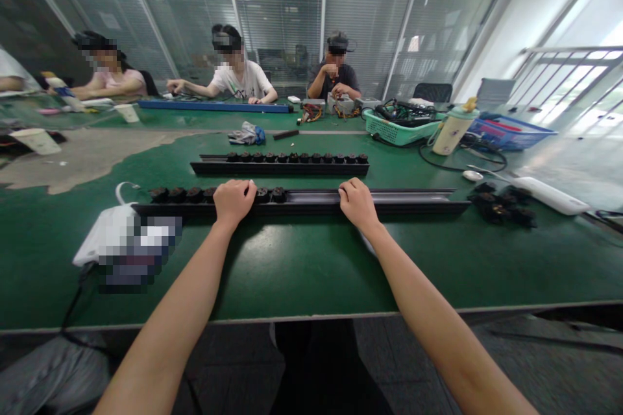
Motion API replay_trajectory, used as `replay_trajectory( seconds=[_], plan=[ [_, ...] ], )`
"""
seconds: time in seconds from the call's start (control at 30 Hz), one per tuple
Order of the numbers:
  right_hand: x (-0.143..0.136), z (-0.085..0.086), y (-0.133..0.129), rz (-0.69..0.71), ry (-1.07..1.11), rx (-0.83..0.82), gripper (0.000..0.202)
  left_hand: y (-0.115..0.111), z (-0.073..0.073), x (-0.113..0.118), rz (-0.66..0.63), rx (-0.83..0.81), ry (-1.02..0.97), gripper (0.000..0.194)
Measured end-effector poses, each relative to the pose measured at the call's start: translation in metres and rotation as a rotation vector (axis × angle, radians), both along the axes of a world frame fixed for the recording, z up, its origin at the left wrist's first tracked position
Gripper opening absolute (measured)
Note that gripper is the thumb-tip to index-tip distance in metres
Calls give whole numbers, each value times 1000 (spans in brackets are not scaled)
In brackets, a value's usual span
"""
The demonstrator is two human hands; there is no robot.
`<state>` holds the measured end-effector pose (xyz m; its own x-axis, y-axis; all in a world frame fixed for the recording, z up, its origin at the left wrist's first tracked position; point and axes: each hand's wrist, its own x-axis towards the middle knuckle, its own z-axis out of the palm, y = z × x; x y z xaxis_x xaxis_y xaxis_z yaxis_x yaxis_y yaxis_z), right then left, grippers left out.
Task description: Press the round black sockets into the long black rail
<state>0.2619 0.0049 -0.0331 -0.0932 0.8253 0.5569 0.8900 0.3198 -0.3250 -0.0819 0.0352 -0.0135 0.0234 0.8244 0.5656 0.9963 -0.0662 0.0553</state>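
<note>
A long black channel-shaped rail (409, 208) lies across the table in front of me. Dark round parts (195, 194) sit in a row along its left part, up to about its middle. Farther right the channel's pale inner floor shows. My left hand (235, 201) is closed over the rail among the round parts, its fingertips partly hidden. Closed on the bare stretch right of the middle, my right hand (357, 200) holds the rail's edge. Behind lies a second, shorter black rail (282, 169), lined with similar round parts.
Loose black parts (503, 203) are heaped at right, near a white power strip (552, 195). A white box (104, 237) stands at left. Beyond are a cloth (246, 134), a green basket (402, 128), a cup (453, 131), a blue bar (214, 106) and several people.
</note>
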Motion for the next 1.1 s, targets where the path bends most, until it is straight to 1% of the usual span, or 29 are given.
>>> replay_trajectory(
  seconds=[0.4, 0.77, 1.1],
  plan=[
    [3, -3, 1, -14, 18, 32, 29, -1, 1, 1, 0, -35, -45, 52],
    [5, 1, -1, -32, -13, -4, 28, -1, 2, 1, -10, -18, -18, 52],
    [7, 1, -1, 0, 3, -12, 28, 0, 0, 0, -10, -15, -4, 53]
  ],
)
